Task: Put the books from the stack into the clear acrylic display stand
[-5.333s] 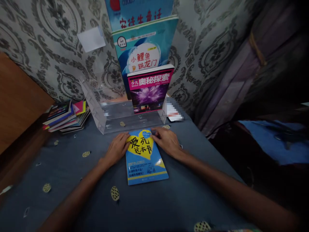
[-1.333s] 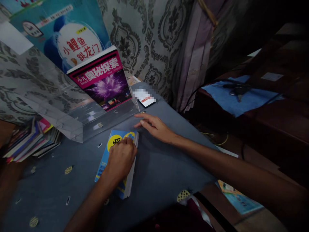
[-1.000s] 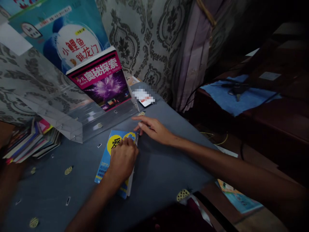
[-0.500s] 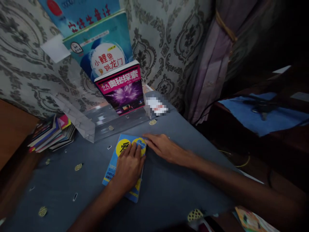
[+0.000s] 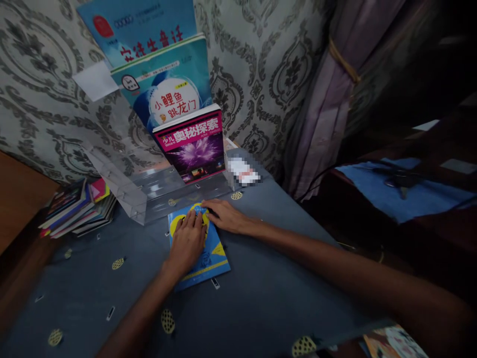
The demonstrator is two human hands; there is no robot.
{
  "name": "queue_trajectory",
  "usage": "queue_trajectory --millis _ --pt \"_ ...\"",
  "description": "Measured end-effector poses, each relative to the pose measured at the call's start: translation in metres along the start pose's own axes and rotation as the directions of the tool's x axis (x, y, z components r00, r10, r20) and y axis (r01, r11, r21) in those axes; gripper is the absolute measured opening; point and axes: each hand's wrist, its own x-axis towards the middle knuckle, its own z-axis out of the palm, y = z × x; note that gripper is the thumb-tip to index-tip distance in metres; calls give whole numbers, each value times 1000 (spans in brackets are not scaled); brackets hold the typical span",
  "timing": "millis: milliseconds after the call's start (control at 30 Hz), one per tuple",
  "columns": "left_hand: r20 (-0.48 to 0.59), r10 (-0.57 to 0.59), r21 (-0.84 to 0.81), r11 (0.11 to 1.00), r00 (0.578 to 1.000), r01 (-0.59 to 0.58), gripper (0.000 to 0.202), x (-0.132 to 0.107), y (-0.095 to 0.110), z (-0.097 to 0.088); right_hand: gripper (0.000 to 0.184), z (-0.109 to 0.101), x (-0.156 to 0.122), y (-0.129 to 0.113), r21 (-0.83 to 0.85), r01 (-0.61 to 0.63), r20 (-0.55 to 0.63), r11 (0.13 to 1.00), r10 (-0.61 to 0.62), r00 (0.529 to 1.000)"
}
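A blue and yellow book (image 5: 210, 253) lies flat on the dark blue cloth, a little askew. My left hand (image 5: 188, 241) rests palm down across its cover, fingers stretched toward the top edge and hiding part of the title. At the book's upper right corner is my right hand (image 5: 227, 217), its fingers together and closed on the edge; the fingertips partly hide the corner. Just beyond both hands stands a clear tiered book stand (image 5: 139, 199). It carries a purple-and-black book (image 5: 196, 149), a teal book (image 5: 179, 94) and a blue book (image 5: 149, 27) behind one another.
Several books (image 5: 74, 209) are piled at the table's left side. A pixelated white item (image 5: 242, 170) sits right of the stand. The patterned wall covering (image 5: 257, 74) and a tied purple curtain (image 5: 331, 99) border the back. The cloth-covered table (image 5: 276, 278) has its edge at the right.
The book has turned counter-clockwise under my hands and shifted slightly. My right hand has moved left along with its corner; my left hand stays on the cover. The camera view has shifted a little.
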Motion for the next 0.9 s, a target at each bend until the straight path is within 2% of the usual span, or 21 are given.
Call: queue_trajectory --millis 233,400,500,633,767,900 --pt "-41 32 -15 999 999 -33 36 4 -4 -3 36 4 4 5 0 24 -24 1000 -24 999" --pt "-24 124 -88 988 992 -126 33 -2 -12 -13 35 3 4 2 34 7 -14 999 -6 1000" --pt "-3 211 -183 961 977 -208 34 -17 -13 -19 35 4 4 3 0 14 -9 1000 -14 1000" --pt "16 323 -257 916 946 -308 35 -50 2 -30 36 3 4 2 -30 5 6 1000 -5 1000" --pt "38 363 -213 913 931 -347 37 -73 17 -35 37 2 4 2 -50 11 12 999 -10 1000" --pt "-30 372 -142 917 928 -372 34 -77 19 -27 37 4 1 2 -92 35 22 995 -33 999"
